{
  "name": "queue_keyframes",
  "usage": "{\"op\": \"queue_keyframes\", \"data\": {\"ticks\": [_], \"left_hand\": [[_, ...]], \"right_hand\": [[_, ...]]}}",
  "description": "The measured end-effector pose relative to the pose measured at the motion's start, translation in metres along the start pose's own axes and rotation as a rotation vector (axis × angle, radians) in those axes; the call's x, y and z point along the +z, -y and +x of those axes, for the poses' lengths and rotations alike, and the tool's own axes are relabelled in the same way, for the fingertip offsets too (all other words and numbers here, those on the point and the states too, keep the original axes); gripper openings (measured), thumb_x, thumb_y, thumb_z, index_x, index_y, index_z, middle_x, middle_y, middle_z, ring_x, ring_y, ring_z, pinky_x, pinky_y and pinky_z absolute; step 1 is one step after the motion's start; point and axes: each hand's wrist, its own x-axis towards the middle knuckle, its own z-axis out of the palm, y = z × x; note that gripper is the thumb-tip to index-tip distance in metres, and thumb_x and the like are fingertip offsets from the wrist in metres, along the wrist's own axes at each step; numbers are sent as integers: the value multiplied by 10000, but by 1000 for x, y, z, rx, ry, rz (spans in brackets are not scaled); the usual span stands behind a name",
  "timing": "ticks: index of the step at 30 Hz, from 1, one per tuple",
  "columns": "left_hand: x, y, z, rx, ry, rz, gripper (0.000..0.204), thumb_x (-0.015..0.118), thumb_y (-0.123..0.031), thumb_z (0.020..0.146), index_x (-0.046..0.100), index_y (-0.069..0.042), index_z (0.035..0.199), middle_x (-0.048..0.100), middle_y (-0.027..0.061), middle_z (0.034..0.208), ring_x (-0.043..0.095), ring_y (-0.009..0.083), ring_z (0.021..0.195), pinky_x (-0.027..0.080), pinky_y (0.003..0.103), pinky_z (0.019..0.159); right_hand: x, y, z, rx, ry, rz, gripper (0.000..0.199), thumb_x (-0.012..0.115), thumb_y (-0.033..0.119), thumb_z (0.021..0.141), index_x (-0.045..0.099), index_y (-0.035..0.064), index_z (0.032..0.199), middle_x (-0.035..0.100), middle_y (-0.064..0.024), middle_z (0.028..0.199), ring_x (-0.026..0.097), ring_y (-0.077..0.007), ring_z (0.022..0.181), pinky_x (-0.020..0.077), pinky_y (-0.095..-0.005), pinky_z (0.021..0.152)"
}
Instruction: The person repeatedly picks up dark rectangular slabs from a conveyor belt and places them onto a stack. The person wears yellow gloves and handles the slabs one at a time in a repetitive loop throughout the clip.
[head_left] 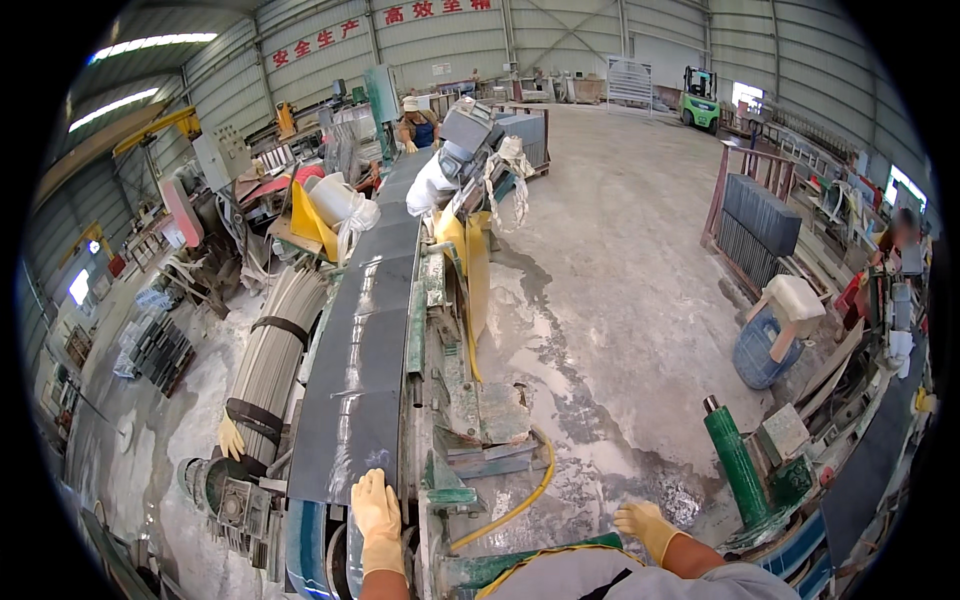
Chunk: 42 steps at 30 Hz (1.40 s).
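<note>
My left hand [376, 508], in a cream rubber glove, lies with its fingers stretched flat on the near end of a dark grey stone slab [345, 440]. That slab is the closest in a row of slabs running away from me along a roller conveyor [412, 340]. A wet, shiny streak runs down the middle of the row. Off to the right, my right hand [646, 526], in a matching glove, hangs over the floor beside a green machine bar [580, 548]. Its fingers are loosely extended and hold nothing.
A loose glove [231, 438] rests on the motor [243, 505] left of the conveyor. A yellow hose [545, 480] curves across the floor. Right stand a green cylinder [735, 460], a blue barrel [768, 350] and a slab rack [755, 225]. A co-worker [418, 128] stands at the far end.
</note>
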Motion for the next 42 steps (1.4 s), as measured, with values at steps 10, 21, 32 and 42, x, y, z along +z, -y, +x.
{"op": "queue_keyframes", "data": {"ticks": [10,21,32,42], "left_hand": [[4,12,19,154,4,73,381,622,-71,889,621,11,1261,635,195,1313,530,408,1287,407,524,1106],[17,15,59,-290,101,-237,283,652,-138,930,697,18,1161,716,226,1112,672,408,1034,515,472,973],[35,48,28,-48,3,150,479,616,-238,984,555,-60,1425,523,225,1492,471,436,1379,334,555,1174],[19,26,15,-137,-29,78,439,666,-158,932,583,-47,1349,542,200,1445,479,421,1351,329,560,1169]], "right_hand": [[-50,-5,2,31,231,159,529,332,393,1000,549,-11,1265,545,-321,1397,553,-551,1172,461,-598,991],[-17,7,-18,69,581,402,569,361,424,976,517,-21,1295,439,-351,1486,463,-550,1290,386,-570,1083],[32,-7,-23,-73,-48,-131,587,368,410,961,488,-28,1333,456,-360,1478,461,-556,1332,362,-587,1122],[-9,-5,-34,-62,-114,-82,455,354,351,992,538,-9,1200,528,-333,1370,542,-513,1152,425,-562,1030]]}}
